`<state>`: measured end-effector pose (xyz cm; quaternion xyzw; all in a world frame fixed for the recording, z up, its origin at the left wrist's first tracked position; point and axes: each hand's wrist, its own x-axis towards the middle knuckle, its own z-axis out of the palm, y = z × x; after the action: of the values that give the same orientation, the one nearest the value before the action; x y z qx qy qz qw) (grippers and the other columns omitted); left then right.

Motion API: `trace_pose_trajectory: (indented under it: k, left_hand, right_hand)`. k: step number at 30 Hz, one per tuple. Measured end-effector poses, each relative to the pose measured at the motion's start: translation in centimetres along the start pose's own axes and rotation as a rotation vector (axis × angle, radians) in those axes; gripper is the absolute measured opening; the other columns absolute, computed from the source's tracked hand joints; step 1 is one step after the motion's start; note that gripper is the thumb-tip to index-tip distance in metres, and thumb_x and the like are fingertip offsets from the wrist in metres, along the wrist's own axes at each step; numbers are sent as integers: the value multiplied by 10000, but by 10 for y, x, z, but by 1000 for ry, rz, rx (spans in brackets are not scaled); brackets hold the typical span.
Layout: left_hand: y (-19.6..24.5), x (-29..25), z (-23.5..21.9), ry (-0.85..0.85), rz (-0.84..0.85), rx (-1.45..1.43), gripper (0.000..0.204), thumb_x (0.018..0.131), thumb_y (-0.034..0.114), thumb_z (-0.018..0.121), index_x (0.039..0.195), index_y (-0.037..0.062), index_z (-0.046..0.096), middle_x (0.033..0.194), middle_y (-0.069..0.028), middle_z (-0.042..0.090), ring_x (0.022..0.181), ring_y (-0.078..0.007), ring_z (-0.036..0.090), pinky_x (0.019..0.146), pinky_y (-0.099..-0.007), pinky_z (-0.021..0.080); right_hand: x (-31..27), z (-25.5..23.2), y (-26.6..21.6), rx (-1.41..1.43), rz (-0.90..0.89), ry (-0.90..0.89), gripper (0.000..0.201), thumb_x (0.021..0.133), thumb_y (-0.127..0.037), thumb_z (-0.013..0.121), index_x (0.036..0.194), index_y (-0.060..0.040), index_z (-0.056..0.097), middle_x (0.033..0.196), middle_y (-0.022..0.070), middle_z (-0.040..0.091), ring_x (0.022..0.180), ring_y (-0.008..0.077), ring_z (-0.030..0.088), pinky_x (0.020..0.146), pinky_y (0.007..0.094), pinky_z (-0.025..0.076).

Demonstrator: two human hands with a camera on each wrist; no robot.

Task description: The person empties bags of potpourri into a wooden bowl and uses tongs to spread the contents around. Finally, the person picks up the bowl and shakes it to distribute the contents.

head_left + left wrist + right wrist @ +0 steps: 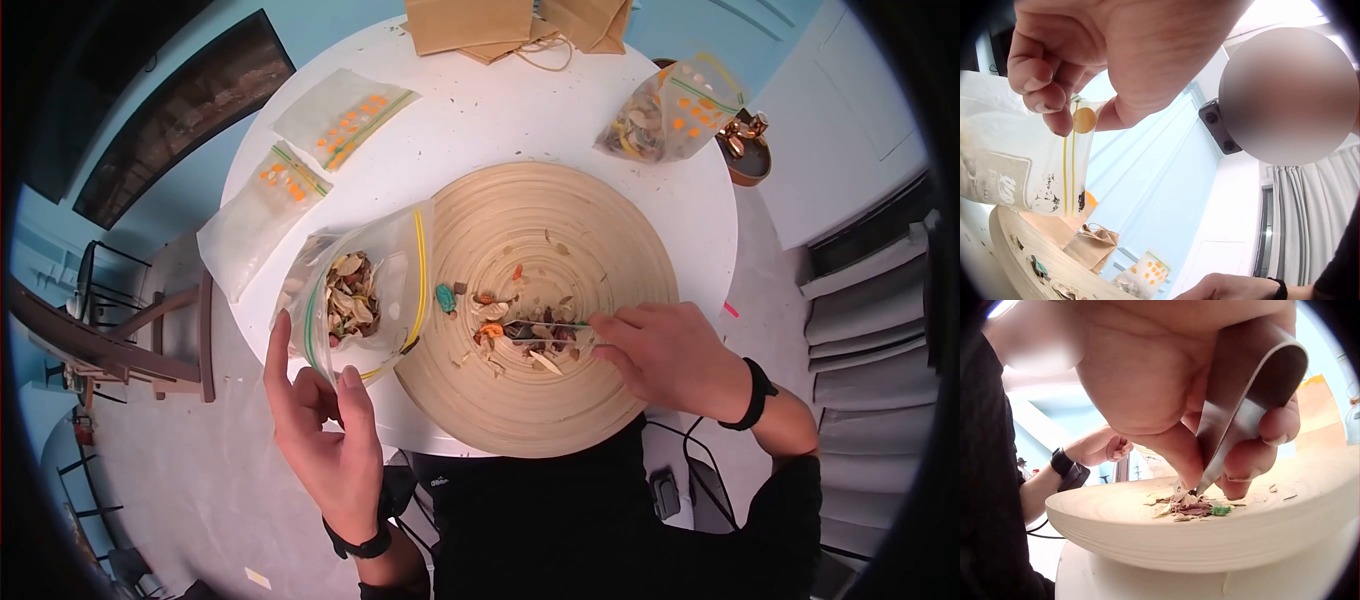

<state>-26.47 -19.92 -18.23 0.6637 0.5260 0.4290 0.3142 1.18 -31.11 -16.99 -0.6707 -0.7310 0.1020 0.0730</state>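
Observation:
My right hand (670,355) holds metal tongs (1244,394), a bent strip of steel, pinched between thumb and fingers. The tips reach down into a small heap of dried petals (1191,507) on a round wooden tray (620,235). My left hand (335,455) pinches the zip edge of a clear zip bag (997,112) between thumb and fingers. This bag stands with its mouth wide apart at the tray's left edge, and dried petals and leaves (352,300) lie inside it. A teal dried piece (446,297) sits on the tray close to the bag.
Two flat zip bags with orange dots (345,120) lie at the table's left back. A filled zip bag (665,115) stands at the back right beside a dark bowl (752,165). Brown paper bags (470,25) are at the white table's (490,110) far edge.

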Motion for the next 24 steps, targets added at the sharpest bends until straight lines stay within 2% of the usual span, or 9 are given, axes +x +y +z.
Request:
trace_pose_trajectory:
  k: [10,12,15,16,19,20,22,23,24]
  left_hand:
    - [-1,4,1,-13,1,-37,592,954,33,574,1522,22,407,680,22,513,611,-50,464,579,-207,362]
    - [-3,6,3,12,32,-68,629,903,27,635,1496,-9,429,601,17,456,548,-59,409,540,-211,374]
    - [4,5,1,2,19,-31,635,899,21,634,1500,-2,427,599,7,456,549,-67,431,541,-214,394]
    - [5,5,1,-3,12,-12,638,899,21,634,1501,1,427,598,5,457,551,-69,439,542,-213,396]
    - [10,4,-2,-10,-2,9,617,924,17,608,1511,8,417,617,9,468,567,-63,442,556,-214,380]
    - [10,5,-3,-14,-27,2,593,951,11,581,1518,15,410,635,17,476,585,-53,441,566,-216,358]
    - [8,5,-4,-11,-28,17,587,954,14,577,1516,11,409,636,22,465,585,-54,435,565,-217,355]
    - [7,5,-4,-17,-14,7,589,954,19,578,1518,10,407,638,25,456,585,-54,430,565,-215,350]
    - [5,4,-3,-27,-5,-5,591,955,25,580,1519,9,404,639,29,447,586,-53,425,564,-214,344]
  right_hand:
    - [8,-42,-4,-83,3,173,260,862,-180,748,1079,-68,659,761,65,643,667,280,655,552,391,498]
    - [22,-53,-15,-85,-67,241,235,863,-191,740,1042,-67,650,736,55,621,667,272,654,545,389,491]
    - [57,-58,-32,-19,-222,282,259,842,-140,753,1059,-38,656,752,81,610,660,280,630,561,382,478]
    - [68,-57,-36,-20,-219,295,259,842,-140,753,1059,-38,656,752,81,610,660,280,630,561,382,478]
    - [93,-48,-39,-138,-363,130,324,883,-233,708,1120,-28,623,774,63,595,692,271,621,601,361,483]
    - [91,-48,-38,-140,-366,137,324,883,-233,708,1120,-28,623,774,63,595,692,271,621,601,361,483]
    - [75,-46,-29,-40,-337,301,346,855,-225,748,1128,-39,643,762,71,601,677,277,626,592,380,484]
    - [64,-50,-23,-42,-339,282,346,855,-225,748,1128,-39,643,762,71,601,677,277,626,592,380,484]
    - [48,-59,-16,-6,-249,178,329,853,-205,747,1119,-35,654,777,85,626,717,294,647,607,398,496]
